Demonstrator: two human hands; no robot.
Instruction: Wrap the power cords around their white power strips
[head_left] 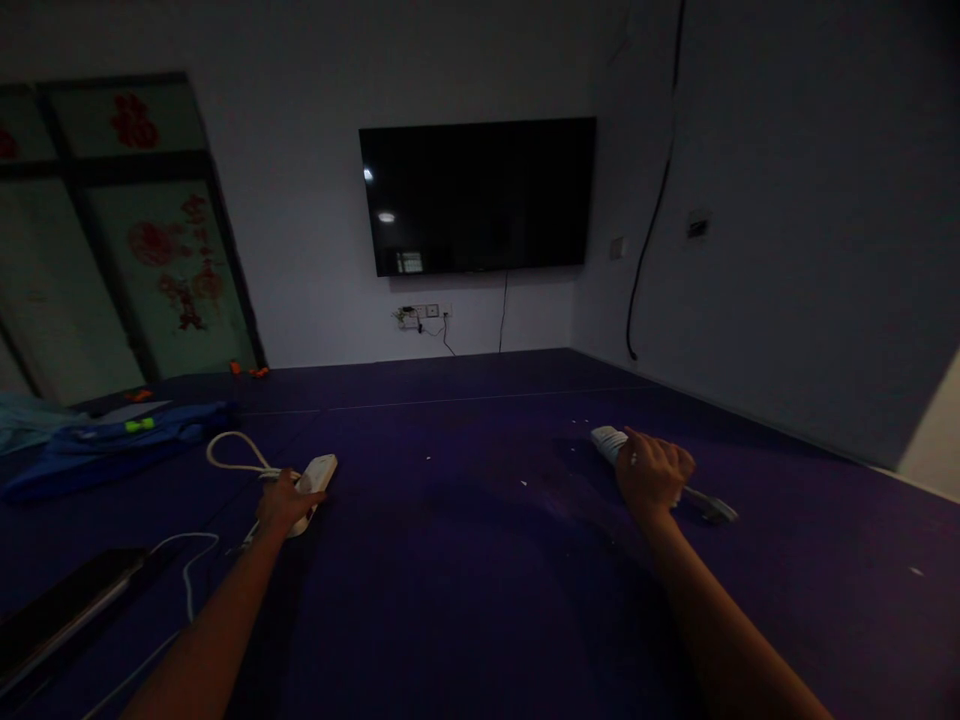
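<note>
My left hand is closed around a white power strip on the dark blue-purple surface. The strip lies at a slant, and a pale cord loops out behind my fingers. Farther right, my right hand grips a white ribbed object that looks like a second power strip or a bundled cord; most of it is hidden under my fingers. A plug-like end sticks out on the other side of that hand.
Blue cloth lies to the left. Below it is a dark flat device with a white cable. Small white scraps dot the surface. A television hangs on the far wall, above wall sockets.
</note>
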